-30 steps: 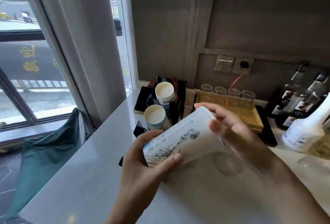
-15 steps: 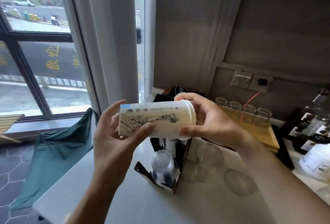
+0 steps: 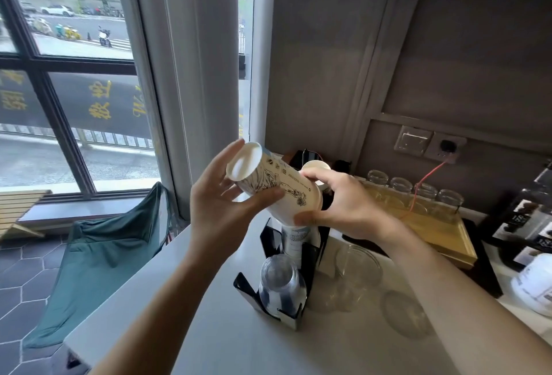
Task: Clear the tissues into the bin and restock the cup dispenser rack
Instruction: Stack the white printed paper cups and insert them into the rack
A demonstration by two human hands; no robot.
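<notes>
Both my hands hold a white paper cup [image 3: 274, 183] printed with a line drawing, tilted with its base up-left and its mouth down-right. My left hand [image 3: 221, 204] grips the base end, my right hand [image 3: 337, 207] the rim end. The cup's mouth sits just over a stack of paper cups [image 3: 295, 240] standing in the middle slot of the black dispenser rack [image 3: 270, 237]. The rack's front slot holds upside-down clear plastic cups [image 3: 282, 285]. Another paper cup stack [image 3: 315, 165] shows behind my right hand.
Clear plastic lids and cups [image 3: 358, 264] lie on the white counter [image 3: 167, 309] right of the rack. A yellow tray [image 3: 442, 231] with glass jars [image 3: 412, 189] stands at the back, bottles [image 3: 528, 225] at far right. A green bin bag [image 3: 98, 264] hangs left of the counter.
The cup has tipped from lying level to mouth-down and moved lower, onto the stack in the rack's middle slot. My head has moved closer to the rack.
</notes>
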